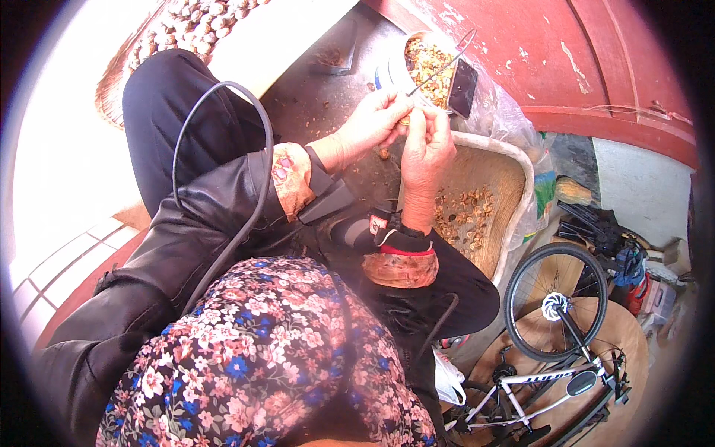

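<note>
Head view. 1 yellowish nut piece: pinched between fingertips of left hand and right hand, presumably to steady it. 1 white bowl of nut fragments: just beyond, seemingly for reach. 1 shallow tray: beside right forearm, perhaps catching scraps.

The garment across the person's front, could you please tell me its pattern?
The garment has pink and blue flowers on dark fabric, in the head view.
</note>
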`<state>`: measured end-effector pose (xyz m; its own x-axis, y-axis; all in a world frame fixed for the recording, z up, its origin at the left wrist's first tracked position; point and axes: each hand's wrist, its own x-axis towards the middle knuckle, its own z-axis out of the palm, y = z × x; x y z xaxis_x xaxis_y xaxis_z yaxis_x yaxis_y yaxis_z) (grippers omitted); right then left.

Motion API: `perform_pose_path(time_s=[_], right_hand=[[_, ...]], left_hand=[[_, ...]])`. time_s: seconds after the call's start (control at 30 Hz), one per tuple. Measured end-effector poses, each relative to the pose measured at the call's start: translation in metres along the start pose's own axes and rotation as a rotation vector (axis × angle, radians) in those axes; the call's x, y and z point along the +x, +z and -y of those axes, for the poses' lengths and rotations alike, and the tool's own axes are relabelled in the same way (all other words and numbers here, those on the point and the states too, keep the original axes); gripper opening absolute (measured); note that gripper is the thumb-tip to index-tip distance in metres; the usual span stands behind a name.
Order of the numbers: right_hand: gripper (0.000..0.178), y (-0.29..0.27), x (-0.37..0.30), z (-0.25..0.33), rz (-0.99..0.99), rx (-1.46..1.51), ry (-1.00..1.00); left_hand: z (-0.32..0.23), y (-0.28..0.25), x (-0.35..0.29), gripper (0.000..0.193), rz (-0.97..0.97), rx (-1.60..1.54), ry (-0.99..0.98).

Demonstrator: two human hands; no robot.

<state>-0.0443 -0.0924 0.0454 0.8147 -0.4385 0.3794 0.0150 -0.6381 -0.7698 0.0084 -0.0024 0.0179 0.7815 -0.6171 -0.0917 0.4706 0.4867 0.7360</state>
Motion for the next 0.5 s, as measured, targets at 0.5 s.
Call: perform_pose_path(time_s=[0.5], right_hand=[[0.017,0.021,-0.006,-0.001,-0.191,-0.081,-0.111]], left_hand=[[0.002,0.003,-0.008,0.016,-0.094,-0.125,0.033]])
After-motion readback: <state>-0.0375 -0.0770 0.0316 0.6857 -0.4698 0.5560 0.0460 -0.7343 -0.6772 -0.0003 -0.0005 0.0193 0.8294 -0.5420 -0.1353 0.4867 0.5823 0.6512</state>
